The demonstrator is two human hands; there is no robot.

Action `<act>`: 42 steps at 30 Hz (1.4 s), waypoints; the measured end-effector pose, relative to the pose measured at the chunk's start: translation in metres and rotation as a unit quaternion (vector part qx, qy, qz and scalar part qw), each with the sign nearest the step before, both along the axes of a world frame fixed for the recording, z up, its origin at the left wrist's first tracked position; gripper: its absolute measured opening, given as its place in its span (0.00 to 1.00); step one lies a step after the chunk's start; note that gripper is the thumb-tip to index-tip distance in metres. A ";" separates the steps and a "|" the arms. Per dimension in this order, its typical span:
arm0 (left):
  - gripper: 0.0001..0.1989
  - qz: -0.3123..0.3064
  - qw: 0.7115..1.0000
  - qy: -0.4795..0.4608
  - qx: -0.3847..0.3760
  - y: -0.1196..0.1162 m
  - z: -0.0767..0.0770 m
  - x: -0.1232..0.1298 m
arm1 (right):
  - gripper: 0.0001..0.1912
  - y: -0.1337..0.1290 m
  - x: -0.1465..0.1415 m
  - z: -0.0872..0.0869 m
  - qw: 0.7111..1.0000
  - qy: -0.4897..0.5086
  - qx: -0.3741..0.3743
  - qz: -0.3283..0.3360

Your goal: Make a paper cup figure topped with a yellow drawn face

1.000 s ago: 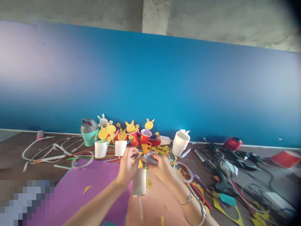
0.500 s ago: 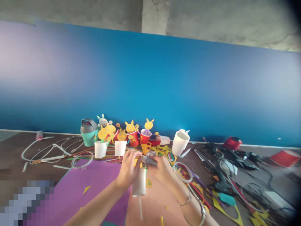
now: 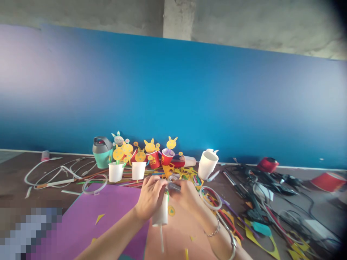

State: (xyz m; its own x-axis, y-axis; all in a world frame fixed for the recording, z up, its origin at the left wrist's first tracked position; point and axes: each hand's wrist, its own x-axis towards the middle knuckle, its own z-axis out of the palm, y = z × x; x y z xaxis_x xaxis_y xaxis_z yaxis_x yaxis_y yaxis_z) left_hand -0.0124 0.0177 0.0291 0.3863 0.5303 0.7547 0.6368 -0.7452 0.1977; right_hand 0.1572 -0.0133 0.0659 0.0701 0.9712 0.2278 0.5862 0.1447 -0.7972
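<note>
The grey tool (image 3: pixel 174 186) is over the middle of the desk (image 3: pixel 16 180), above the top end of a white cup (image 3: pixel 160 213). Its long axis runs mostly left to right, with the free end pointing left at the fingertips of the left hand (image 3: pixel 151 196). The right hand (image 3: pixel 187 195) grasps it between thumb and fingers. The left hand's fingertips are bunched just beside that end; whether they grip anything cannot be told.

The white cup's long axis points at the desk's near edge, rim end nearest; a straw (image 3: pixel 162 240) extends from the rim the same way. A purple sheet (image 3: pixel 108 216) and a peach sheet (image 3: pixel 184 231) spread to the near edge; a yellow disc (image 3: pixel 171 210) lies on the peach one, just beside the cup.

Toward the far edge, two small pots (image 3: pixel 116 172) (image 3: pixel 139 171), both white, have yellow paper figures above their rims. Behind them, a red cup (image 3: pixel 168 159) opens toward the viewer and holds a purple straw topped by an eared figure (image 3: pixel 171 143). A tall cup (image 3: pixel 208 164) stands to the right, with white points at its far rim, inside or behind unclear.

Yellow markings on another red cup (image 3: pixel 153 160) are too small to read.
</note>
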 end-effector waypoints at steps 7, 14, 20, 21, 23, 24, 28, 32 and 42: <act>0.08 -0.022 0.999 -0.021 -0.037 -0.001 -0.001 0.001 | 0.05 0.000 0.006 -0.007 0.999 0.002 -0.009 0.036; 0.07 -0.074 0.918 -0.266 -0.286 0.004 0.003 0.008 | 0.10 0.010 0.007 -0.007 0.999 -0.032 -0.029 0.024; 0.13 -0.108 0.843 -0.378 -0.367 0.009 0.011 0.007 | 0.08 0.011 0.006 0.000 0.999 -0.041 -0.023 0.006; 0.13 -0.106 0.843 -0.381 -0.365 0.009 0.012 0.006 | 0.08 0.011 0.006 0.000 0.999 -0.040 -0.013 0.006; 0.12 -0.102 0.847 -0.379 -0.358 0.010 0.012 0.005 | 0.08 0.010 0.006 0.000 0.999 -0.041 0.010 0.004; 0.11 -0.100 0.851 -0.374 -0.356 0.010 0.012 0.005 | 0.07 0.009 0.006 0.000 0.999 -0.043 0.020 0.003; 0.10 -0.103 0.858 -0.359 -0.354 0.010 0.008 0.007 | 0.09 0.006 0.004 0.001 0.999 -0.036 0.036 0.003; 0.12 -0.105 0.847 -0.369 -0.368 0.010 0.008 0.008 | 0.06 0.006 0.000 -0.002 0.998 -0.012 0.064 0.024; 0.13 -0.096 0.832 -0.382 -0.392 0.008 0.013 0.009 | 0.10 0.008 0.002 -0.006 0.994 -0.060 0.084 0.039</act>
State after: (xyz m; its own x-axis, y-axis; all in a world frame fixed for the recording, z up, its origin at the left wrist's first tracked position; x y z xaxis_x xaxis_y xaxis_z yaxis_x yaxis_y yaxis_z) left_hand -0.0033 0.0255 0.0419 0.0881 0.9585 0.2711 -0.0130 -0.2710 0.9625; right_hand 0.1594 -0.0056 0.0600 -0.0412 0.9201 0.3894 0.6574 0.3185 -0.6829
